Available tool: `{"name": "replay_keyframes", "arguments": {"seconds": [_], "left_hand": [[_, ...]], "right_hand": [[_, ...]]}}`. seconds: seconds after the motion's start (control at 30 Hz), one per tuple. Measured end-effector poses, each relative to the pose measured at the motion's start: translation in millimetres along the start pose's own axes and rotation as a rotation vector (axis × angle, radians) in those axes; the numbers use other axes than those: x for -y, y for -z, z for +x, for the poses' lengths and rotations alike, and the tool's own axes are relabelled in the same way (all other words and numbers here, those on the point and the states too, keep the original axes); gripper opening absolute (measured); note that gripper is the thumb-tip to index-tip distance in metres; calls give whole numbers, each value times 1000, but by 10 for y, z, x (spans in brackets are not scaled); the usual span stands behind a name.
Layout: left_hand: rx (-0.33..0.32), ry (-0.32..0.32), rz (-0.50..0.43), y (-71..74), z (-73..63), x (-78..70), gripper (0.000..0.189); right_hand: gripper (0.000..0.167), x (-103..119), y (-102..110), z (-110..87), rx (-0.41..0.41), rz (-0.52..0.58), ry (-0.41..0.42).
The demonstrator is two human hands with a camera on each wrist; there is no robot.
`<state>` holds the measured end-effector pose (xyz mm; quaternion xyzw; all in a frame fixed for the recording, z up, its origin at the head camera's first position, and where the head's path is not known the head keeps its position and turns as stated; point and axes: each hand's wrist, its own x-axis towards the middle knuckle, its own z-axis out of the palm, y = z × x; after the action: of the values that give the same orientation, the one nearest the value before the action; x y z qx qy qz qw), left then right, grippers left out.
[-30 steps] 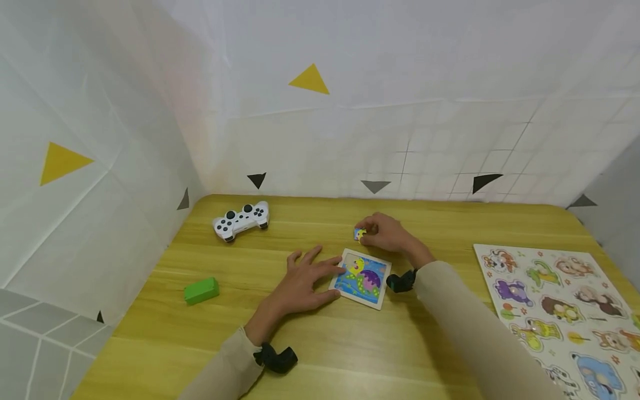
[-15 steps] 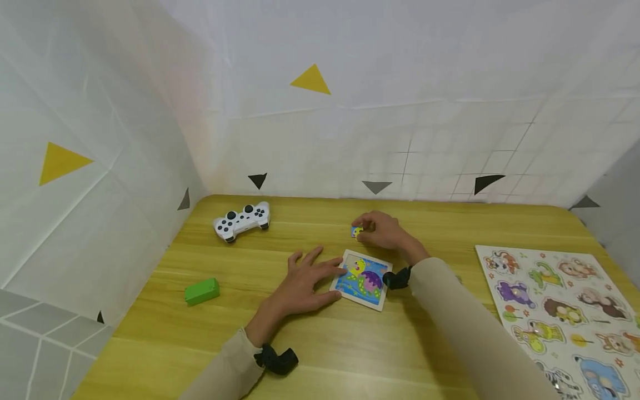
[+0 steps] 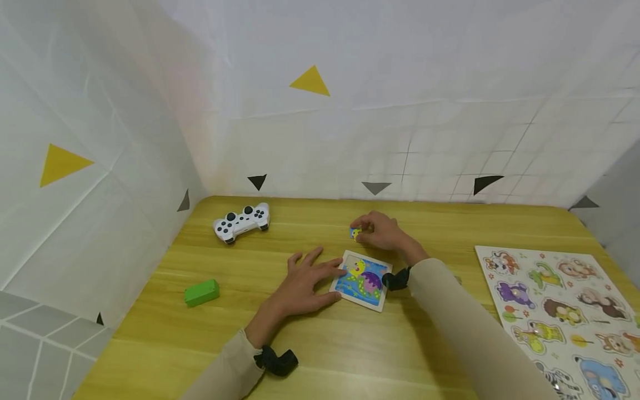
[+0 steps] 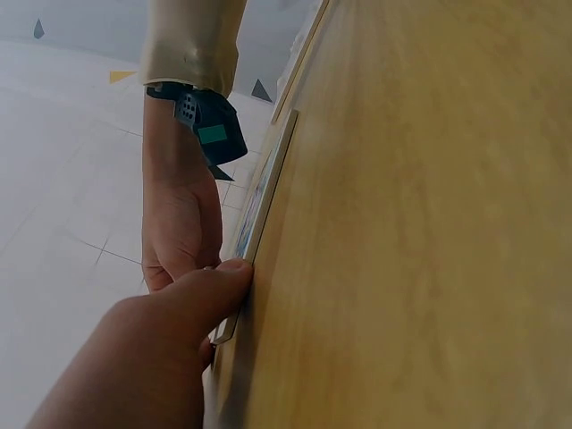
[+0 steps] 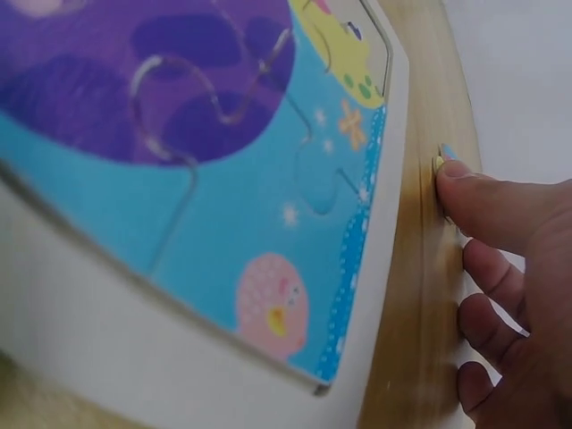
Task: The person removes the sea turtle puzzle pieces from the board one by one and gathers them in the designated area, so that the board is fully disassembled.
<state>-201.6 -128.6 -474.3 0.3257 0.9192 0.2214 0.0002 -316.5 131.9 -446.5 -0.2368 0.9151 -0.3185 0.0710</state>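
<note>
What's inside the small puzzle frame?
Joined pieces showing a purple-shelled yellow creature on blue; in the head view, the upper-left corner looks bare. What the left hand covers at the left edge of the frame cannot be seen.

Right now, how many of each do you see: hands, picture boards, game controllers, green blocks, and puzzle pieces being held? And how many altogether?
Hands: 2 (left hand, right hand)
Picture boards: 2 (small framed puzzle, big animal board)
Game controller: 1
Green block: 1
Held puzzle piece: 1
Total: 7
</note>
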Motion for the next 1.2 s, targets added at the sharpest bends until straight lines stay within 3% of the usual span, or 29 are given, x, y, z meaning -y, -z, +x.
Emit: {"name": "replay_keyframes", "arguments": {"seconds": [0.3, 0.93, 1.2], "left_hand": [[-2, -20, 3, -76, -55, 4, 49], [-14, -19, 6, -20, 11, 24, 49], [-19, -24, 7, -21, 11, 32, 49]], "right_hand": [[36, 6, -64, -53, 7, -36, -25], [34, 130, -60, 87, -36, -45, -49], [40, 90, -45, 83, -18, 33, -45]]}}
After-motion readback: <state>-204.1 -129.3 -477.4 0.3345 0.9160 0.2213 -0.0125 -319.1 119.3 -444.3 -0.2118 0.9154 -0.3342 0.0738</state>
